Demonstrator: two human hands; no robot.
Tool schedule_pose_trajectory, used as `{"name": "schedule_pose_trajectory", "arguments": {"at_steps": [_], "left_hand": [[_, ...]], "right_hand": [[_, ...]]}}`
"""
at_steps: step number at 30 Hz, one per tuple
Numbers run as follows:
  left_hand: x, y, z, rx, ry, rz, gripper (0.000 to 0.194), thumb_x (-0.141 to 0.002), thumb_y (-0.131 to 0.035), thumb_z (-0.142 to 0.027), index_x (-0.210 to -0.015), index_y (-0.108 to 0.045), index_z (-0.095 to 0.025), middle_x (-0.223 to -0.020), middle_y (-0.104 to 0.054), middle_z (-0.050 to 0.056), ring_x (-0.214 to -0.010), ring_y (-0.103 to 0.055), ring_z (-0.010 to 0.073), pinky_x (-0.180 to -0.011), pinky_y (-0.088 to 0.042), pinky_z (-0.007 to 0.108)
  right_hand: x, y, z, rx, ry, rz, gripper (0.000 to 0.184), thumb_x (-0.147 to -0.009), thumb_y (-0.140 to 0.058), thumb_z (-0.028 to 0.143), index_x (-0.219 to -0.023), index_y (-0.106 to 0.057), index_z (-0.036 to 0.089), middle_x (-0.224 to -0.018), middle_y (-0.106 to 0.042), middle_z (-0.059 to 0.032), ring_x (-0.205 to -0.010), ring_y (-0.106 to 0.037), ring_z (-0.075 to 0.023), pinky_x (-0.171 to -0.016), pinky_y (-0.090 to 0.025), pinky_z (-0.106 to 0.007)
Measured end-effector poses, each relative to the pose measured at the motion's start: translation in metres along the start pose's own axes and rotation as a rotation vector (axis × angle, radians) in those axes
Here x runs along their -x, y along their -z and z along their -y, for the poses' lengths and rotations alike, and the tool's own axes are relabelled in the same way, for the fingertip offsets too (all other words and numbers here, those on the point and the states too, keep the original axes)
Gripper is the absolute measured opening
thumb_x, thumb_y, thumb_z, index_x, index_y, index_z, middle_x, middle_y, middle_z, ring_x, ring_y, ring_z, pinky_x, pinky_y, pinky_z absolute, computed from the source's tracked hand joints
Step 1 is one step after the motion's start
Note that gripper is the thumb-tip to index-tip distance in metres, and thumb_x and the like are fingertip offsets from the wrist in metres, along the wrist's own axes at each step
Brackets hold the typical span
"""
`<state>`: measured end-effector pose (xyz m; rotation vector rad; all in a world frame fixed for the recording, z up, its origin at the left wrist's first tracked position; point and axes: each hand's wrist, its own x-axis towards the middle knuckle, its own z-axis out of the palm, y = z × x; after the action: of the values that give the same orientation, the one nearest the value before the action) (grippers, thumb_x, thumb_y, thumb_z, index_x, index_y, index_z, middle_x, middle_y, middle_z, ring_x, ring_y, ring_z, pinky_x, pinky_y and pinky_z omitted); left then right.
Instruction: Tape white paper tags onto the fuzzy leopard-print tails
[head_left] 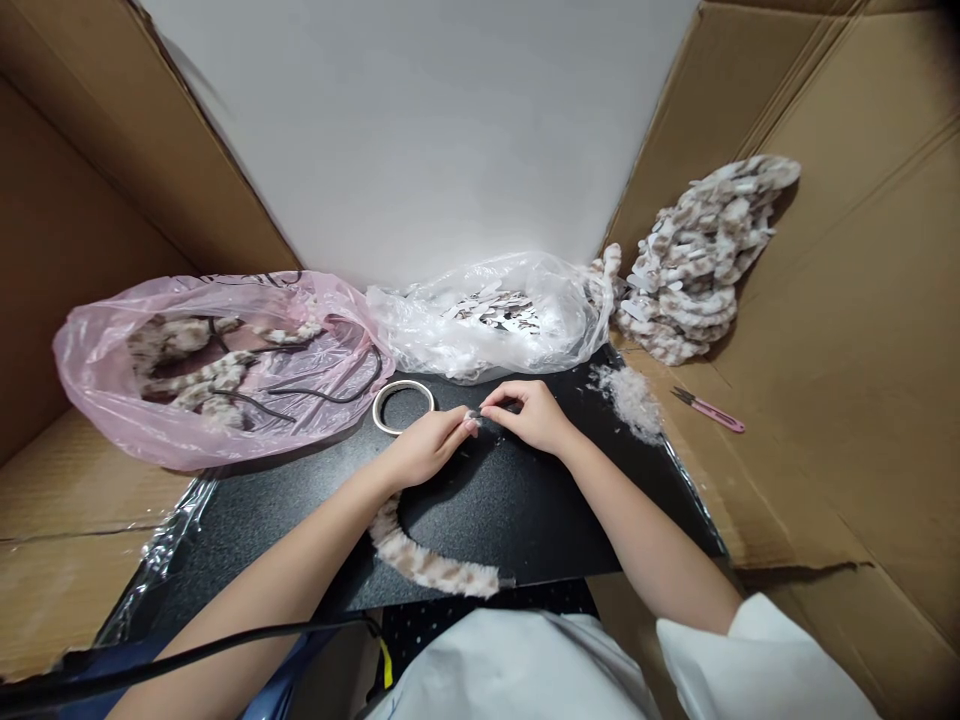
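My left hand [429, 446] is closed around one end of a curved, fluffy beige-and-white band [435, 567]. The band runs out under my left wrist and bends along the front of the black table; its free end has a small clear tip. My right hand [529, 415] is just to the right, thumb and fingers pinched together at a small dark bit by the end in my left hand. What exactly is in that pinch is too small to make out. A roll of tape [377, 412] lies flat just behind my left hand.
At the back left, a pink plastic bag [202, 455] holds fluffy pieces and dark thin bands. A clear bag [427, 345] of small white flat pieces lies beside it. Rightward are fluff scraps [634, 402], pink thread snips [709, 410] and a heap of fluffy bands [697, 265]. Cardboard walls [847, 300] flank the table.
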<state>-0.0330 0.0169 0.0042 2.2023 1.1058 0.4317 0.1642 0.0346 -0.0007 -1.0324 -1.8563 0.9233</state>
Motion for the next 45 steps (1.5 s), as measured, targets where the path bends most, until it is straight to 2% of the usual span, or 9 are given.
{"name": "schedule_pose_trajectory", "arguments": {"at_steps": [13,21,25,27,34,40,45], "left_hand": [[-0.001,-0.003,0.003,-0.018,0.001,0.023,0.036,-0.097,-0.032,-0.040,-0.082,-0.055,-0.018,-0.071,-0.059,0.002,-0.064,-0.055,0.0171,-0.062,-0.040,0.027],[-0.001,-0.002,0.000,0.009,-0.015,0.032,0.035,-0.098,-0.031,-0.040,-0.086,-0.056,-0.018,-0.076,-0.062,0.003,-0.069,-0.058,0.0179,-0.065,-0.041,0.027],[-0.001,-0.001,0.001,0.008,-0.007,-0.008,0.036,-0.097,-0.031,-0.040,-0.086,-0.057,-0.018,-0.075,-0.062,0.003,-0.070,-0.059,0.0188,-0.067,-0.042,0.028],[-0.001,-0.001,0.001,-0.009,0.002,-0.021,0.037,-0.097,-0.031,-0.040,-0.084,-0.057,-0.018,-0.072,-0.061,0.002,-0.068,-0.059,0.0187,-0.066,-0.041,0.028],[0.000,0.000,0.000,-0.018,0.005,-0.015,0.037,-0.097,-0.031,-0.040,-0.084,-0.058,-0.018,-0.071,-0.061,0.002,-0.068,-0.058,0.0183,-0.064,-0.041,0.027],[-0.001,-0.001,-0.001,0.001,0.005,-0.006,0.039,-0.097,-0.031,-0.044,-0.083,-0.057,-0.018,-0.070,-0.060,0.002,-0.066,-0.058,0.0180,-0.063,-0.040,0.027],[-0.001,0.000,0.000,0.000,-0.007,-0.006,0.039,-0.098,-0.031,-0.042,-0.084,-0.058,-0.017,-0.072,-0.061,0.002,-0.067,-0.058,0.0178,-0.065,-0.041,0.027]], "right_hand": [[0.003,-0.005,0.005,0.011,0.053,-0.050,0.002,-0.072,-0.070,0.015,-0.070,-0.070,0.016,-0.070,-0.072,-0.0021,-0.065,-0.066,-0.0142,-0.064,-0.051,-0.024],[0.003,-0.017,0.003,-0.100,-0.041,-0.049,0.002,-0.072,-0.072,0.019,-0.072,-0.071,0.017,-0.069,-0.072,-0.0019,-0.066,-0.067,-0.0159,-0.067,-0.053,-0.027],[0.001,-0.013,-0.002,-0.162,-0.082,-0.079,0.013,-0.069,-0.075,0.025,-0.078,-0.072,0.016,-0.077,-0.074,-0.0048,-0.074,-0.069,-0.0185,-0.072,-0.054,-0.029],[0.000,-0.009,-0.004,-0.164,-0.092,-0.063,0.016,-0.069,-0.074,0.026,-0.081,-0.072,0.015,-0.079,-0.074,-0.0060,-0.076,-0.069,-0.0191,-0.072,-0.054,-0.029],[0.000,-0.003,0.001,-0.023,-0.039,0.016,0.006,-0.076,-0.068,0.018,-0.075,-0.073,0.016,-0.074,-0.073,-0.0032,-0.067,-0.064,-0.0141,-0.063,-0.048,-0.023],[0.001,-0.006,0.007,0.046,0.031,0.084,0.008,-0.078,-0.066,0.014,-0.074,-0.072,0.016,-0.074,-0.072,-0.0037,-0.069,-0.063,-0.0138,-0.066,-0.048,-0.024],[0.000,-0.006,0.005,-0.005,0.021,0.049,0.005,-0.078,-0.067,0.016,-0.077,-0.072,0.016,-0.077,-0.072,-0.0041,-0.072,-0.064,-0.0145,-0.069,-0.050,-0.025]]}}
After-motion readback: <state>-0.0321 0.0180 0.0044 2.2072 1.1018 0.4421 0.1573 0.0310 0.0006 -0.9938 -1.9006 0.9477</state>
